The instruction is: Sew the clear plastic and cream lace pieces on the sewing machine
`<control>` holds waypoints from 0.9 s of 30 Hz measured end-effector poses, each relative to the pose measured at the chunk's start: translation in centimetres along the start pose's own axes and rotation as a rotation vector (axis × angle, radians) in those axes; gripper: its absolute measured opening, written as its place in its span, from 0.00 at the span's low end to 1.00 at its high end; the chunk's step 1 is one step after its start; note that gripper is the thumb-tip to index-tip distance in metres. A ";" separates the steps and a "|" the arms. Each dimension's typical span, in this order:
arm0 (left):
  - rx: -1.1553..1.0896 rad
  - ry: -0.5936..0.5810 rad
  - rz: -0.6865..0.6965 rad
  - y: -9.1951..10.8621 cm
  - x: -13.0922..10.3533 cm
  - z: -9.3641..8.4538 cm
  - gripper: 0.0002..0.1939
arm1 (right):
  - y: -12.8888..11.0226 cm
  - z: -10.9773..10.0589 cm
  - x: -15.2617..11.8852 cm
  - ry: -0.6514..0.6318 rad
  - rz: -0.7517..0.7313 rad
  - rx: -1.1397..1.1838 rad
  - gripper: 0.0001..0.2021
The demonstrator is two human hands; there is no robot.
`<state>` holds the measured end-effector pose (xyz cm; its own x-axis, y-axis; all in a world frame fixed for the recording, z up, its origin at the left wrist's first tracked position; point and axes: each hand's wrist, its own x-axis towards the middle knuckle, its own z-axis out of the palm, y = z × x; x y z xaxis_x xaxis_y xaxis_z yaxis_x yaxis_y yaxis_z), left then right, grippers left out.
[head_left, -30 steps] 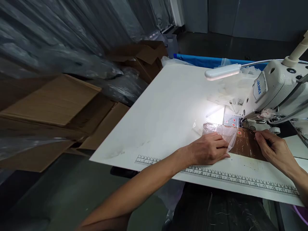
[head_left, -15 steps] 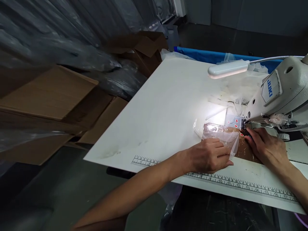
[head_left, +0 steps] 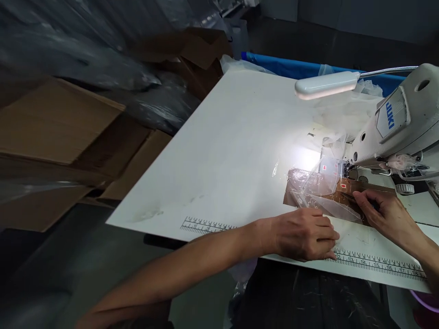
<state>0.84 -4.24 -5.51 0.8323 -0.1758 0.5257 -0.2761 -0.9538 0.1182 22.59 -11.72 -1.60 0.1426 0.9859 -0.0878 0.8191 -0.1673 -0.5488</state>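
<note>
Sheer, creased film (head_left: pixel 313 182) — flat, straight-edged brown panel (head_left: pixel 357 186) beneath

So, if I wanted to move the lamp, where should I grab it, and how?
Probably by the free, rounded end of the lamp, coming from the picture's left. That end sticks out over the table, away from the sewing machine, while the other joins a thin metal neck. Its long bar shape suits a wrap-around grip from above.
</note>
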 end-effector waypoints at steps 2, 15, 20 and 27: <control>-0.013 0.004 0.002 -0.1 0.0 0.0 0.14 | -0.3 0.1 0.2 -0.024 0.009 -0.010 0.36; -0.107 -0.013 -0.019 0.0 -0.1 0.1 0.15 | -1.8 0.6 1.0 -0.105 -0.003 -0.055 0.36; -0.254 0.110 -0.077 -0.6 0.1 -1.4 0.19 | 0.7 -1.7 -1.9 -0.017 0.165 -0.010 0.38; 0.023 0.157 -0.338 -3.4 0.8 -1.7 0.12 | 2.9 -3.5 -3.9 0.050 0.256 0.052 0.37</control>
<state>1.68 -0.73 -4.05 0.7903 0.1874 0.5834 0.0139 -0.9573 0.2887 26.34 -16.07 0.07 0.3695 0.9099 -0.1888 0.7231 -0.4091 -0.5565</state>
